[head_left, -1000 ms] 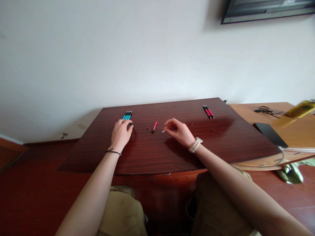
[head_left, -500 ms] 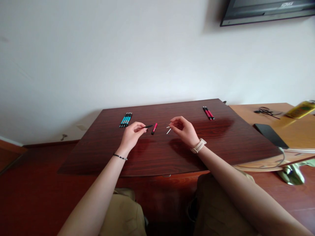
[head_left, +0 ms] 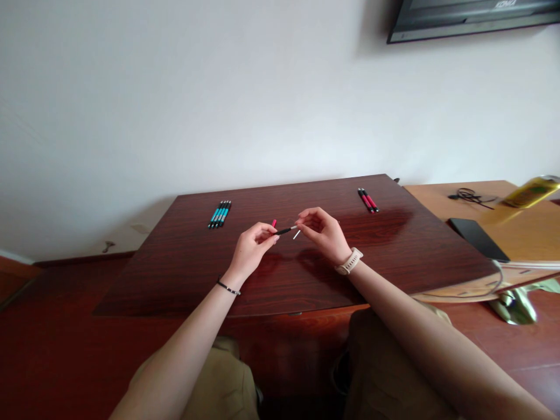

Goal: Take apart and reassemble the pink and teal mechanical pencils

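My left hand (head_left: 254,245) pinches a slim black pen part (head_left: 283,231), held slanting up to the right above the table. A small pale pen part (head_left: 294,227) sits in the fingertips of my right hand (head_left: 322,230), its end meeting the black one; whether the two are joined I cannot tell. A thin white stick (head_left: 296,235), like a pen piece, shows just below the right fingertips. Behind my left fingers lies a red pen barrel (head_left: 274,223), mostly hidden.
Several blue-and-black pens (head_left: 220,214) lie in a row on the dark wood table (head_left: 271,286), at left. Two red-and-black pens (head_left: 368,200) are at the right. A lighter side table (head_left: 529,233) holds a black flat object (head_left: 478,239), a cable (head_left: 472,198) and a yellow can (head_left: 532,191).
My left hand has moved right with the black pen part, which now meets the pale piece in my right hand. The left hand now covers most of the red barrel.
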Demonstrator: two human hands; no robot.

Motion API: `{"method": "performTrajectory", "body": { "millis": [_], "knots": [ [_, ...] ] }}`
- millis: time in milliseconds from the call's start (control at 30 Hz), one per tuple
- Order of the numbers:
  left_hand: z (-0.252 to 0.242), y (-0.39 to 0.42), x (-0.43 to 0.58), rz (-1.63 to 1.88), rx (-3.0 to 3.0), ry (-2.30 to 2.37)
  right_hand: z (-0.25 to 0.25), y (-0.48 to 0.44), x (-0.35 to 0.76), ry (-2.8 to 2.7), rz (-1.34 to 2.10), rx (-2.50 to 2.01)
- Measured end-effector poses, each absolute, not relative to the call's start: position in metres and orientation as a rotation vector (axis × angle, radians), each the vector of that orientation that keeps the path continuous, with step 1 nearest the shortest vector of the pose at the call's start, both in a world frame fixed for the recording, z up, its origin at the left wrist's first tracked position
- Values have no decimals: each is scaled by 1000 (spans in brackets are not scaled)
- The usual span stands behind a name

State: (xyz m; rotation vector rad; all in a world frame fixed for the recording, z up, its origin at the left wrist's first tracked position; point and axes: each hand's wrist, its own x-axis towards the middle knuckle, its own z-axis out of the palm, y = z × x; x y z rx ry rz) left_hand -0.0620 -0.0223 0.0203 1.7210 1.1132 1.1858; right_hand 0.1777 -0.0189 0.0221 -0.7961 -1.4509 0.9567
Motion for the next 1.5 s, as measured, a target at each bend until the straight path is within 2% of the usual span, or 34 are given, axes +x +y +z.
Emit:
{"method": "performTrajectory", "body": {
  "millis": [667,1367,1500],
  "knots": [
    [20,-34,-41,1050,1756,1013,25,-24,177,-1502,984,-764],
    [22,-30,-49,1158,1731,1083,21,-19,177,-1411,904,-788],
    [31,-19,-69,1238,1814,1215,21,-16,181,-1370,888,-794]
  ]
}}
